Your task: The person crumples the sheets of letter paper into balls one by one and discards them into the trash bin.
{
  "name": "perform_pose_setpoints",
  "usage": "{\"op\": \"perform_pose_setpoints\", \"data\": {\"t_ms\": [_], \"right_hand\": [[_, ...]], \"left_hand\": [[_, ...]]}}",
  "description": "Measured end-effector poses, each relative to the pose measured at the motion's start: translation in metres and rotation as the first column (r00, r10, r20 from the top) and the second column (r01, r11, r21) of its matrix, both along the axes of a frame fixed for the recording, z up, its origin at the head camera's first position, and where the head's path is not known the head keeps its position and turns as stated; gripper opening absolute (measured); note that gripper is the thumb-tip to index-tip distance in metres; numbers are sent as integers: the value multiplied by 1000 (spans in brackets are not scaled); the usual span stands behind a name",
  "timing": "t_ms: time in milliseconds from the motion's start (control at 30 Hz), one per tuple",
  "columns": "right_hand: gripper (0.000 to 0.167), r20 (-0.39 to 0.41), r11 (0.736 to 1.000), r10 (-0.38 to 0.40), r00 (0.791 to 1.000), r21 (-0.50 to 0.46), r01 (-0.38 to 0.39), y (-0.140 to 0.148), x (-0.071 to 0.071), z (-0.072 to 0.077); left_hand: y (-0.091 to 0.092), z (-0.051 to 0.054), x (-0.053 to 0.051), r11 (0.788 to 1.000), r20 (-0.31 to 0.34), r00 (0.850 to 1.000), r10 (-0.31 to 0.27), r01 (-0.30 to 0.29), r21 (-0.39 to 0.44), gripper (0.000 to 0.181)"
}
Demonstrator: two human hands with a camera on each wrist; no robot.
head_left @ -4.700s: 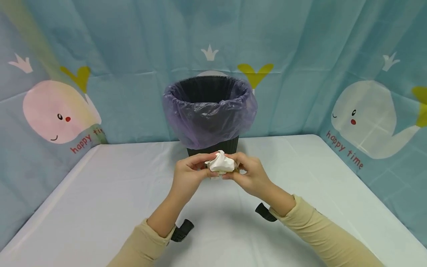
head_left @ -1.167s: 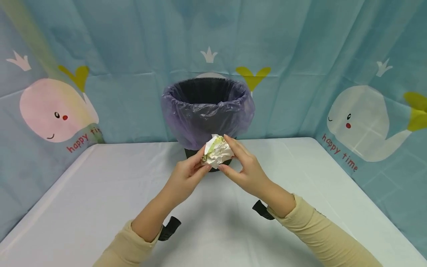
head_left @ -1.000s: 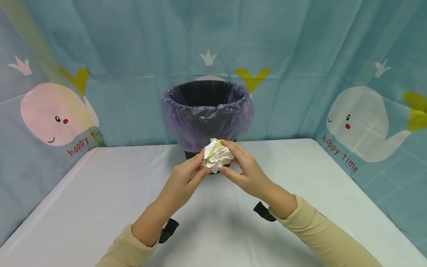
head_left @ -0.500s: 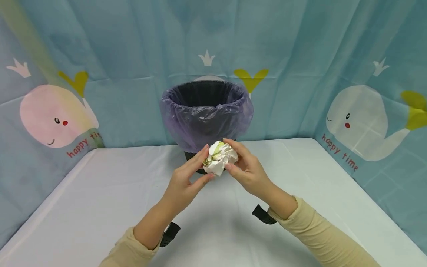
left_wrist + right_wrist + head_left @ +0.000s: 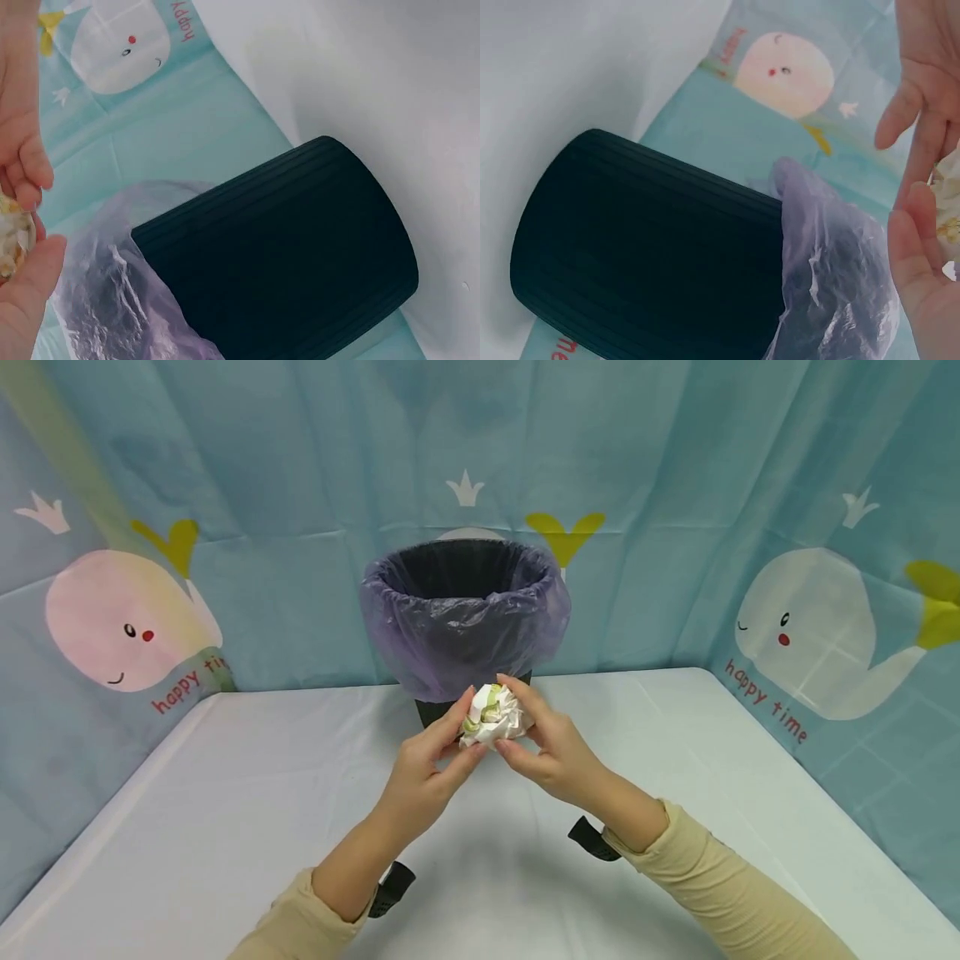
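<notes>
A crumpled ball of paper [image 5: 495, 717], white with yellow-green patches, is held in the air between both hands. My left hand [image 5: 420, 768] grips its left side with thumb and fingers. On the right side, my right hand [image 5: 558, 752] pinches it, thumb below and index finger above. Part of the ball is hidden behind the fingertips. Both wrist views catch only a piece of the paper, at the left edge [image 5: 13, 244] and at the right edge [image 5: 949, 202].
Behind the hands stands a black ribbed bin [image 5: 652, 247], upright at the table's far edge. A purple plastic liner [image 5: 465, 647] is folded over its rim. A white cloth covers the table [image 5: 247, 802]. Blue printed curtains [image 5: 292, 585] enclose the back and sides.
Since the earliest frame the ball has turned, from a mostly white face to one with yellow-green patches. In the last half second the fingers have shifted on it and the left thumb has moved slightly up.
</notes>
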State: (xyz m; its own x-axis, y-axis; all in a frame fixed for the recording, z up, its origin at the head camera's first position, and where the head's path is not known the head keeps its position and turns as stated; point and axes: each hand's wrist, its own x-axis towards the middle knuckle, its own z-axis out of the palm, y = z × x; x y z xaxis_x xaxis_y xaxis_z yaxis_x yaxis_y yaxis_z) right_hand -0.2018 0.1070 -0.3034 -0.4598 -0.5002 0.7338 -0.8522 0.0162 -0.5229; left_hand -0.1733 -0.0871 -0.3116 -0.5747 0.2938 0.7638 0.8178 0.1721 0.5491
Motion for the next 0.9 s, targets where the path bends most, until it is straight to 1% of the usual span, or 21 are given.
{"op": "perform_pose_setpoints", "data": {"t_ms": [67, 133, 233, 300, 367, 433, 467, 500, 567, 600, 633, 700, 733, 767, 800, 867, 900], "right_hand": [[51, 10, 1000, 11, 1000, -15, -11, -1, 0, -2], [45, 17, 1000, -2, 1000, -24, 3, -3, 0, -4], [33, 0, 997, -63, 998, -48, 63, -7, -2, -8], [28, -24, 991, -105, 994, -81, 103, -10, -3, -11], [22, -49, 984, -126, 991, -134, 118, -14, -5, -15], [17, -81, 977, -141, 987, -170, 126, -16, -7, -19], [14, -104, 975, -151, 983, -177, 131, -16, -8, -20], [11, -125, 974, -163, 979, -176, 140, -16, -9, -20], [7, -143, 975, -190, 971, -143, 170, -15, -10, -21], [6, -143, 976, -198, 970, -116, 182, -13, -11, -20], [6, -134, 978, -198, 971, -86, 187, -11, -11, -19], [9, -115, 980, -199, 973, -34, 197, -5, -12, -17], [12, -105, 982, -187, 977, -14, 186, -1, -14, -15], [14, -101, 986, -165, 981, 0, 165, 2, -15, -13], [15, -114, 990, -140, 984, 8, 142, 5, -16, -11], [19, -167, 997, -79, 983, 14, 82, 10, -20, -8], [21, -193, 999, -38, 981, 15, 41, 11, -22, -6]], "left_hand": [[1, 0, 0, 1000, 29, 999, -26, 26, -5, 55], [3, 0, 0, 1000, 31, 1000, 0, 0, -22, 51], [6, 0, 0, 999, 23, 999, 40, -40, -18, 43], [9, 0, -1, 998, -3, 998, 62, -62, 5, 38], [12, -1, -3, 998, -19, 998, 57, -56, 42, 30], [13, -2, -5, 996, -18, 998, 60, -59, 70, 22], [14, -2, -6, 995, -5, 998, 57, -56, 82, 18], [13, -2, -6, 994, 27, 998, 51, -54, 91, 15], [12, -2, -7, 994, 128, 991, 28, -41, 97, 13], [11, -1, -7, 995, 188, 982, 8, -26, 95, 15], [9, 0, -8, 996, 253, 967, -14, -9, 89, 17], [4, 4, -9, 995, 384, 920, -79, 51, 81, 27], [1, 6, -10, 994, 432, 896, -104, 83, 68, 34], [-2, 7, -10, 992, 471, 873, -122, 111, 53, 42], [-5, 9, -11, 990, 507, 851, -136, 134, 41, 51], [-10, 11, -13, 980, 566, 803, -189, 194, 51, 71], [-11, 12, -14, 974, 584, 785, -209, 219, 55, 81]]}}
